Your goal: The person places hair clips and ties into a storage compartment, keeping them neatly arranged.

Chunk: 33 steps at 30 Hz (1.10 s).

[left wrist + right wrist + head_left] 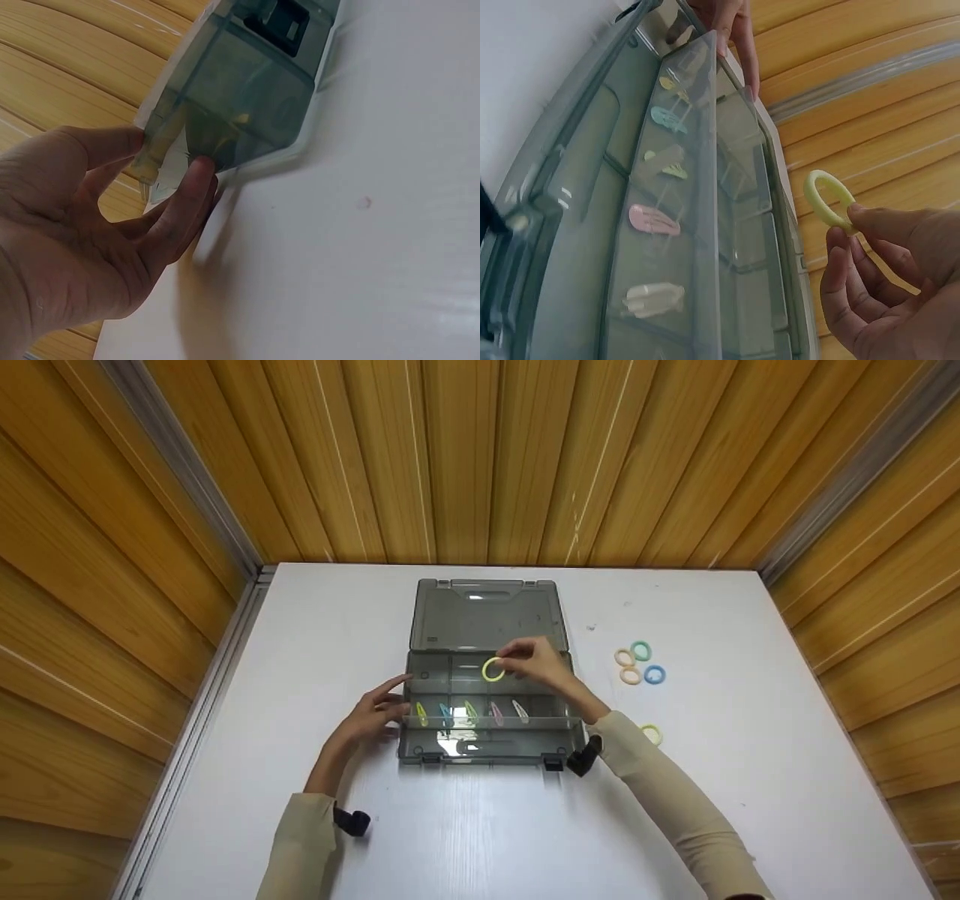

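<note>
A grey see-through organizer case (491, 744) lies with its lid (487, 619) folded back. Several snap hair clips (496, 713) sit in a row in its compartments: yellow, blue, green, pink (655, 220) and white (654, 299). Above the compartments behind that row, my right hand (536, 661) pinches a yellow hair tie (829, 199) between thumb and fingertips. My left hand (367, 716) rests against the case's left side, its fingers fairly straight and touching the side wall (251, 112).
To the right of the case lie several hair ties: green (640, 651), blue (655, 674) and two peach ones (630, 676). Another yellow hair tie (651, 734) lies nearer, beside the right sleeve. The white table (337, 607) meets wood-patterned walls (465, 465).
</note>
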Available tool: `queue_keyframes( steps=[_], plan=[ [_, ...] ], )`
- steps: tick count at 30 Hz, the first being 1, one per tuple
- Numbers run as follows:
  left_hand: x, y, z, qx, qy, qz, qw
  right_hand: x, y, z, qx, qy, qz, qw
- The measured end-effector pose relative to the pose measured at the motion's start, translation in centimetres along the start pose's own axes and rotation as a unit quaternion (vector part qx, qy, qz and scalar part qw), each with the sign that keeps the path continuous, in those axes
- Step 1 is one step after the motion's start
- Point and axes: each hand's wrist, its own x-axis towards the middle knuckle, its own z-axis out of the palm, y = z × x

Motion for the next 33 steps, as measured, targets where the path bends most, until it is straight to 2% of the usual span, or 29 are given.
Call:
queue_keyframes(
  steps=[8,14,25,29,33],
  plan=[
    [-0.1,-0.3,0.0,0.004,0.011,0.002,0.9999,0.8,-0.3,2.7,0.047,-0.029,-0.002,0.9985],
    [0.1,-0.3,0.2,0.006,0.005,0.004,1.0000,1.0,-0.2,4.0,0.042,-0.038,-0.003,0.9984],
    [0.1,-0.2,0.0,-0.003,0.002,0.005,1.0000,1.4,-0.7,6.6,0.004,-0.011,0.005,0.9999],
    [0.1,0.1,0.2,-0.002,0.006,-0.010,0.9999,1.3,-0.6,7.2,-0.001,-0.003,-0.006,1.0000],
    [0.2,0.0,0.0,0.005,0.007,-0.005,0.9999,1.4,-0.7,7.7,0.001,0.006,-0.012,0.9999]
  ],
)
